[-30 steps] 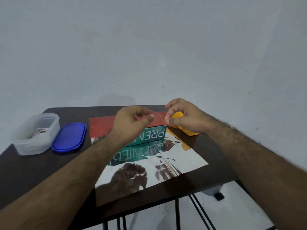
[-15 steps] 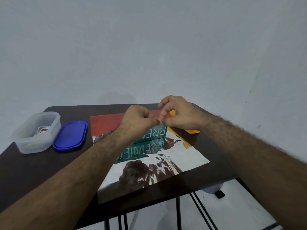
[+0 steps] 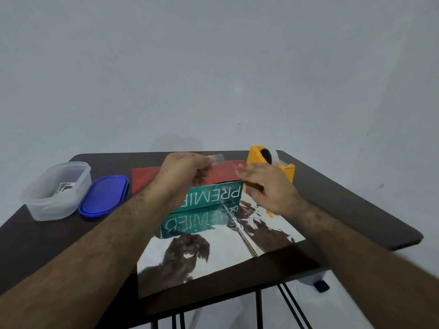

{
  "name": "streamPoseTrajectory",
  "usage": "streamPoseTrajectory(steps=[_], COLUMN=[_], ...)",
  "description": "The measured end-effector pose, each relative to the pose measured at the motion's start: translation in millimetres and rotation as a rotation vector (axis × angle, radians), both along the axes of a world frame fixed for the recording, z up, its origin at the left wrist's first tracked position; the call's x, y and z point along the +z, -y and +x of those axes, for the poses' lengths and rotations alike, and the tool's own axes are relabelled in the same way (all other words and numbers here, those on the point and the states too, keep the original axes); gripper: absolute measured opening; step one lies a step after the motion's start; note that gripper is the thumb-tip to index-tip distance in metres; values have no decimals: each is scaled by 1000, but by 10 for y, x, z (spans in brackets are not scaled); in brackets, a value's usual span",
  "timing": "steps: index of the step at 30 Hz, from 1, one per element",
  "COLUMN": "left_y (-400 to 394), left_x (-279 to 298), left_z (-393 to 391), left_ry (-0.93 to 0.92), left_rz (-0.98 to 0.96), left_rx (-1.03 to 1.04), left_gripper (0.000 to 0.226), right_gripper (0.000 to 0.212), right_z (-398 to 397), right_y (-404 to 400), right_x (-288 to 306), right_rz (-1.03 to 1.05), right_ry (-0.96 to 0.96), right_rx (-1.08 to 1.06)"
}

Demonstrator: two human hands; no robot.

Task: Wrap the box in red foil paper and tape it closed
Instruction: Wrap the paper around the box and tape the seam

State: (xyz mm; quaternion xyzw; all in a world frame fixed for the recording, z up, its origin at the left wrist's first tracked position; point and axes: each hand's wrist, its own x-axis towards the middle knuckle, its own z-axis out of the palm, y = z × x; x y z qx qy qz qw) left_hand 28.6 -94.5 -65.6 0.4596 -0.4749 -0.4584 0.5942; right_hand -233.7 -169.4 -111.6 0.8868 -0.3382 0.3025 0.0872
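A green box (image 3: 217,195) printed PREMIER stands on the foil paper (image 3: 228,248), whose silver side lies up on the dark table (image 3: 332,198). The paper's red side (image 3: 225,172) is folded over the box's top. My left hand (image 3: 183,174) is above the box and pinches a short strip of clear tape (image 3: 218,158) between thumb and fingertips. My right hand (image 3: 263,186) hovers by the box's right end with its fingers spread and holds nothing. An orange tape dispenser (image 3: 268,162) stands just behind my right hand.
At the table's left stand a clear plastic tub (image 3: 58,188) with a few small things inside and its blue lid (image 3: 104,195) beside it. A white wall rises behind. The table's front edge lies just below the foil; floor shows at lower right.
My hands were together pinching the tape above the box. Now the right hand has let go and drawn back to the right, opening, and the left alone holds the strip. The dispenser is uncovered.
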Motion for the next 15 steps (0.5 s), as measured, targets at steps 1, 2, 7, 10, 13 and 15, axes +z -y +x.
streamPoseTrajectory(steps=[1, 2, 7, 10, 13, 15], left_y=[8, 14, 7, 41, 121, 154], left_x=[-15, -30, -117, -147, -158, -153], left_z=[-2, 3, 24, 93, 204, 259], left_ry=[3, 20, 204, 265, 217, 179], left_rz=[4, 4, -40, -57, -56, -57], left_rx=[2, 12, 79, 113, 111, 78], left_gripper=[8, 9, 14, 13, 13, 13], right_gripper=[44, 39, 29, 27, 19, 17], right_z=[-1, 9, 78, 86, 71, 54], right_y=[24, 26, 6, -10, -22, -16], right_x=[-83, -144, -243, -136, -77, -118], right_rz=[-44, -75, -83, -125, -218, -257], right_ry=[-2, 24, 226, 196, 133, 131], right_rx=[11, 22, 45, 45, 115, 137])
